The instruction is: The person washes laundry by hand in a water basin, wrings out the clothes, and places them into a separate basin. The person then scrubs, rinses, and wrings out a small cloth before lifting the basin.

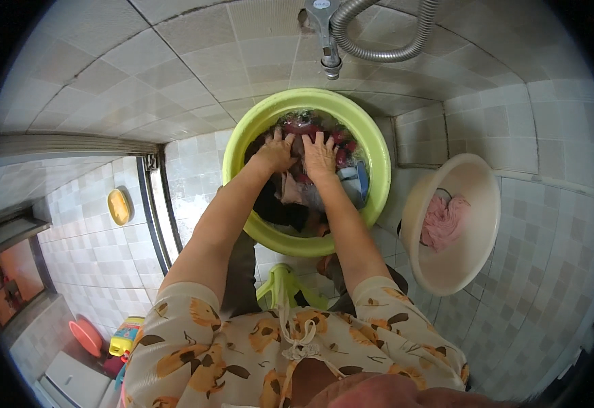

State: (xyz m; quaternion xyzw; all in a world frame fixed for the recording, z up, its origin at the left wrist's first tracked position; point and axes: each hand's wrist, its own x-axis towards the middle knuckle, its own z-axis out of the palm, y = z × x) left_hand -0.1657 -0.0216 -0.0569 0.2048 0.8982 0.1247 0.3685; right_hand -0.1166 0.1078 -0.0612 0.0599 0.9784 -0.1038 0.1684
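Note:
A round yellow-green basin (376,160) stands on the floor below me with wet clothes (301,178) and water in it. The clothes are mostly dark, with red, pale pink and blue pieces among them. Both arms reach down into the basin. My left hand (276,152) lies on the dark cloth left of the middle, fingers spread. Close beside it, my right hand (320,159) presses on the dark and red cloth, its fingers also apart. Neither hand is seen closed around a garment; the fingertips partly sink into the cloth and water.
A cream basin (484,234) with a pink cloth (443,221) stands to the right. A green plastic stool (282,280) is beneath me. A tap (330,64) with a metal hose (385,57) hangs beyond the basin. A door frame (155,211) and yellow dish (119,207) lie left.

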